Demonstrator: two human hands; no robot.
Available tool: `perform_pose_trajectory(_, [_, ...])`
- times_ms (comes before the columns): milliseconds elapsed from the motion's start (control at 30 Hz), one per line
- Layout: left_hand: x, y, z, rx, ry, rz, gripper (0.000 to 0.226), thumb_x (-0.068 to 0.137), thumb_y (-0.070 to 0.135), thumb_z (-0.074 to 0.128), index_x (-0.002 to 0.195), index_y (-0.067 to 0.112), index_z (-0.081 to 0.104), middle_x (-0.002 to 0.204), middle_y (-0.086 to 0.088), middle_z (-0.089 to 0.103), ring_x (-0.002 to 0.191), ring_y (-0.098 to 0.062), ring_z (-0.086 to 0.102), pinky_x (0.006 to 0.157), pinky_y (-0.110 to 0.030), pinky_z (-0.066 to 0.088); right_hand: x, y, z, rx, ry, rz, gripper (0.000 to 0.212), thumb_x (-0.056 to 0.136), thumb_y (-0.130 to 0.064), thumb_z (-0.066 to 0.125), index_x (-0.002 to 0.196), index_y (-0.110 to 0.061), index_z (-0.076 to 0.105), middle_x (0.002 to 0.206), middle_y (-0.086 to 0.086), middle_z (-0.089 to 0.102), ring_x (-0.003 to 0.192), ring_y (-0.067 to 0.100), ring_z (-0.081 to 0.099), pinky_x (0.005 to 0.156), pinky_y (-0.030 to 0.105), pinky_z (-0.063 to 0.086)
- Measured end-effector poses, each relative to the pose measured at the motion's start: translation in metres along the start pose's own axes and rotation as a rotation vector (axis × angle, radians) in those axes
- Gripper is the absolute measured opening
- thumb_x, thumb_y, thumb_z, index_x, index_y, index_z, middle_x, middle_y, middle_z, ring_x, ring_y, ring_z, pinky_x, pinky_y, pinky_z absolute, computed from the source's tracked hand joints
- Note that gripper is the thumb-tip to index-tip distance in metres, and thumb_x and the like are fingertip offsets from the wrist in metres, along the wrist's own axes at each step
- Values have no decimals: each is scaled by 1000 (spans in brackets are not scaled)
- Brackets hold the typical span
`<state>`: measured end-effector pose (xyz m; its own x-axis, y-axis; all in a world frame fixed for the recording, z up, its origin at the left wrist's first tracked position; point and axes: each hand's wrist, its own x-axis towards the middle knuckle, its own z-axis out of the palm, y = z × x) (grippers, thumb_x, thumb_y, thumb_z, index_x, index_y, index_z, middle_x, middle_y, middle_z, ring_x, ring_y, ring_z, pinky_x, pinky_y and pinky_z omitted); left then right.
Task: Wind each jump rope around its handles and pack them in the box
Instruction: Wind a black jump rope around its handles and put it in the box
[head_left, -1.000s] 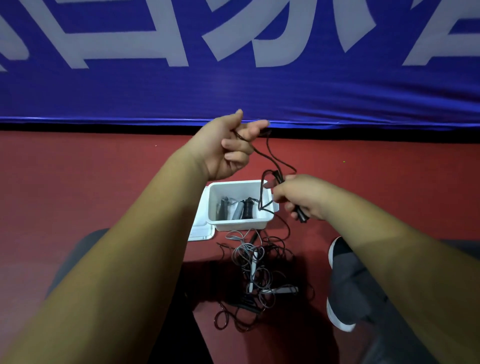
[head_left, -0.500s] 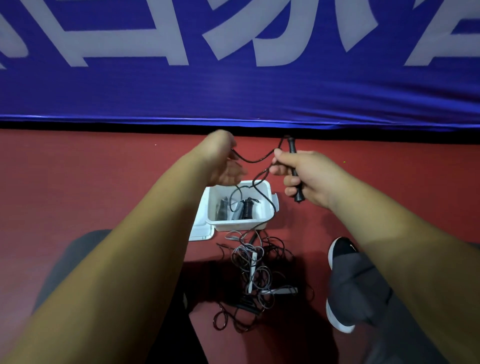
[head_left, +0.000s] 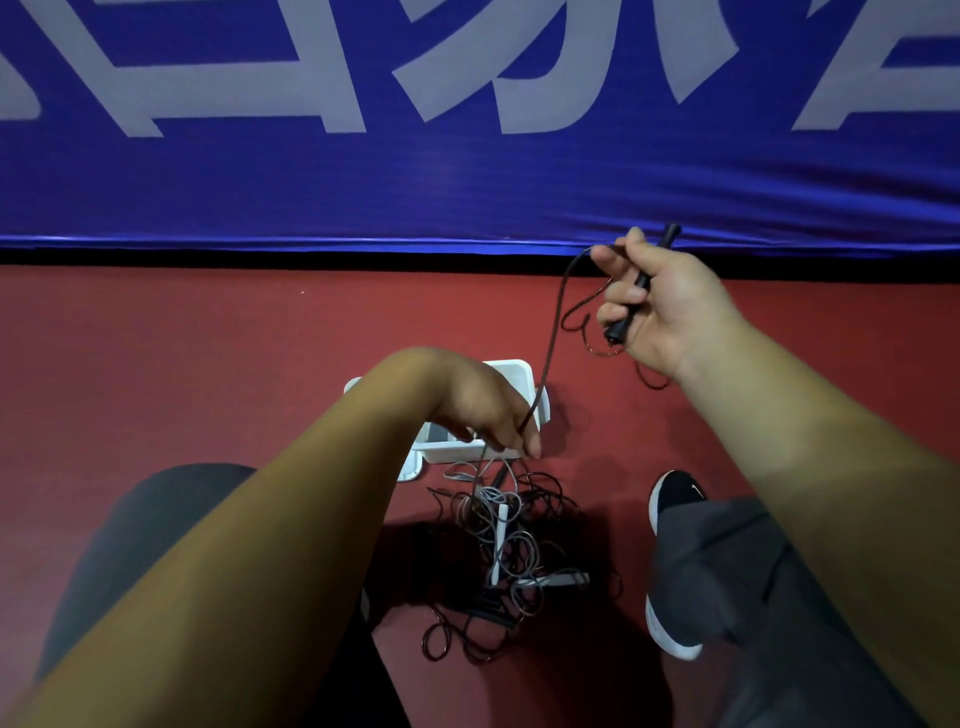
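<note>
Gripping the black handle (head_left: 642, 283) in our right hand (head_left: 675, 317), fingers curled round it, we judge it light and stiff, the sound place to hold. The thin cord (head_left: 550, 343) looks limp and apt to kink, and our left hand (head_left: 478, 408) pinches it over the box (head_left: 517, 366). The handle's long axis runs diagonally, one end up-right toward the banner (head_left: 467, 182), cord end down-left; more ropes (head_left: 501, 540) lie tangled beside the box.

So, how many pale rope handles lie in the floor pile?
2: a white handle mid-pile, a grey handle just right of its near end. More may be hidden.
</note>
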<state>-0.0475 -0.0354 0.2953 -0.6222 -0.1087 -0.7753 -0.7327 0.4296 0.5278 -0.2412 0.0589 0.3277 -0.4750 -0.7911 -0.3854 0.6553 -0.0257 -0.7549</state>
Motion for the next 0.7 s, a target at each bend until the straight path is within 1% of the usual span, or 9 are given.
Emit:
perform_pose_trajectory(67, [1, 0, 0, 29, 43, -1, 25, 103, 15, 59, 119, 26, 76, 117, 13, 76, 97, -7, 66, 85, -28, 45, 4, -1, -5, -18, 56, -28, 17, 111, -35, 54, 100, -23, 59, 95, -4, 79, 43, 4, 34, 45, 21, 32])
perform_pose_trajectory(133, [-1, 1, -5, 27, 114, 46, 23, 105, 16, 58, 119, 24, 75, 113, 14, 78, 101, -13, 70, 87, -31, 46, 7, 1, -9, -85, 103, -5, 17, 113, -33, 50, 108, -20, 60, 106, -1, 80, 41, 3, 34, 43, 20, 33])
perform_pose_trajectory(200, [-4, 2, -12, -77, 154, 112, 23, 107, 14, 54, 119, 20, 73, 111, 11, 79, 101, -17, 71, 83, -30, 49, 10, 6, -14, -199, 148, 79, 19, 114, -27, 46, 115, -12, 59, 115, 9, 78, 38, 2, 33, 41, 18, 34])
perform_pose_trajectory(300, [-10, 5, -20, -310, 252, 214, 21, 109, 11, 50, 121, 11, 68, 115, 0, 79, 107, -26, 74, 75, -27, 52, 7, 17, -18, -454, 168, 216, 14, 111, -13, 45, 114, -7, 57, 117, 17, 76, 39, 3, 33, 40, 17, 37])
perform_pose_trajectory(400, [-15, 10, -29, -605, 359, 327, 18, 110, 11, 49, 121, 8, 63, 117, -6, 78, 104, -31, 75, 75, -32, 53, 0, 31, -20, -699, 101, 278, 31, 101, 0, 46, 124, -5, 67, 119, 12, 76, 49, 7, 41, 46, 23, 44])
perform_pose_trajectory(500, [-22, 17, -36, -918, 472, 378, 20, 109, 12, 49, 122, 7, 63, 114, -4, 79, 87, -20, 77, 63, -26, 55, -9, 40, -17, -806, 23, 302, 37, 95, 5, 49, 114, -16, 74, 93, 2, 78, 51, 10, 50, 53, 27, 47])
perform_pose_trajectory(533, [-24, 19, -39, -1006, 487, 389, 22, 109, 14, 48, 124, 9, 62, 112, 0, 80, 84, -15, 77, 60, -22, 54, -11, 42, -15, -793, -21, 299, 37, 96, 5, 50, 113, -18, 74, 92, -1, 80, 51, 10, 52, 54, 27, 48])
perform_pose_trajectory(633, [-29, 19, -46, -1247, 500, 432, 32, 110, 21, 46, 138, 12, 59, 108, 7, 80, 88, -8, 77, 63, -20, 55, -14, 46, -13, -747, -210, 297, 34, 102, -1, 55, 121, -20, 76, 114, 0, 81, 58, 13, 60, 60, 30, 56])
perform_pose_trajectory(700, [-29, 15, -50, -1378, 537, 457, 39, 110, 21, 48, 146, 7, 56, 113, 5, 79, 95, -9, 77, 69, -22, 59, -16, 47, -11, -725, -293, 295, 25, 106, -7, 58, 119, -18, 77, 117, 7, 80, 69, 18, 67, 73, 35, 59])
